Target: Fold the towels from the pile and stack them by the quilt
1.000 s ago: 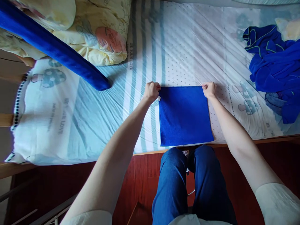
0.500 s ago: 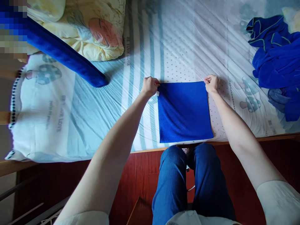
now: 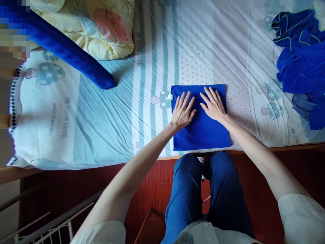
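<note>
Blue cloth (image 3: 203, 132) is found folded square at frame centre, by the near bed edge, on the striped sheet (image 3: 114, 112). L hand (image 3: 182, 112) and R hand (image 3: 213, 104) are laid flat on its upper half, fingers spread, palms down, nothing gripped. Edges are seen aligned; white tag (image 3: 170, 97) sits at the upper-left corner. Judged: fold approx. complete, cloth being pressed flat. Blue fabric heap (image 3: 302, 64) at upper right is left crumpled, untouched. Blue bolster (image 3: 71, 56) noted upper left.
</note>
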`<state>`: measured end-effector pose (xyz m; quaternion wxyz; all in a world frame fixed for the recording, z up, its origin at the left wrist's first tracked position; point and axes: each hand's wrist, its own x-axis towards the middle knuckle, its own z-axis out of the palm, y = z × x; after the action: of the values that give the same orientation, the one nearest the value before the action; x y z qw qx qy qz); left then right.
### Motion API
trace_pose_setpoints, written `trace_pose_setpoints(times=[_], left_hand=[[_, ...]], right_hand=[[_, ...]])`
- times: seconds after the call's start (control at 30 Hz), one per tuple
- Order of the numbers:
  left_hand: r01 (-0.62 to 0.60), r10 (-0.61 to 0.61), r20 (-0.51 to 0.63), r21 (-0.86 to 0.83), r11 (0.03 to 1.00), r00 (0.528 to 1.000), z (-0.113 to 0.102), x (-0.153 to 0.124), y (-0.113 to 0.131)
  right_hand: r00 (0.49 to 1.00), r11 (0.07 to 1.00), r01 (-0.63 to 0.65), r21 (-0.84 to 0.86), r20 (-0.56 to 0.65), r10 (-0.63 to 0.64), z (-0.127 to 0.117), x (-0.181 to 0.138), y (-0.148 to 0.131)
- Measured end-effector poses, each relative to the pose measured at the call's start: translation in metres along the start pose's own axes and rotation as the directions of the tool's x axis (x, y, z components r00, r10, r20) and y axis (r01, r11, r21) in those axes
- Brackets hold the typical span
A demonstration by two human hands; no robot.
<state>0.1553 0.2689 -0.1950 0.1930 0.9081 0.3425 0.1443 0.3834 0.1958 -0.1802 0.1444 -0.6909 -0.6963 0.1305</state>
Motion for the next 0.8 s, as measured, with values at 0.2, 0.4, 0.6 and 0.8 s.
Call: trace_pose_setpoints(times=[0.2,0.4,0.6,0.8], left_hand=[[0.124,-0.124,-0.025,-0.012,0.992,0.992,0.013,-0.021,-0.012],[0.119,-0.121,-0.043,-0.048,0.992,0.992,0.01,0.002,0.001],[0.24,-0.249,-0.069,-0.121,0.963,0.966,0.012,0.037,-0.026],[0.253,-0.259,-0.048,-0.102,0.962,0.965,0.011,0.033,-0.017]], right_hand=[[0.986,0.986,-0.165,-0.001,-0.015,0.165,0.002,-0.004,0.035],[0.984,0.984,-0.173,-0.038,-0.051,0.171,0.004,0.002,0.022],[0.986,0.986,-0.168,-0.015,-0.002,0.168,0.02,0.004,0.021],[0.97,0.971,-0.24,-0.006,-0.028,0.24,0.015,0.013,0.016]])
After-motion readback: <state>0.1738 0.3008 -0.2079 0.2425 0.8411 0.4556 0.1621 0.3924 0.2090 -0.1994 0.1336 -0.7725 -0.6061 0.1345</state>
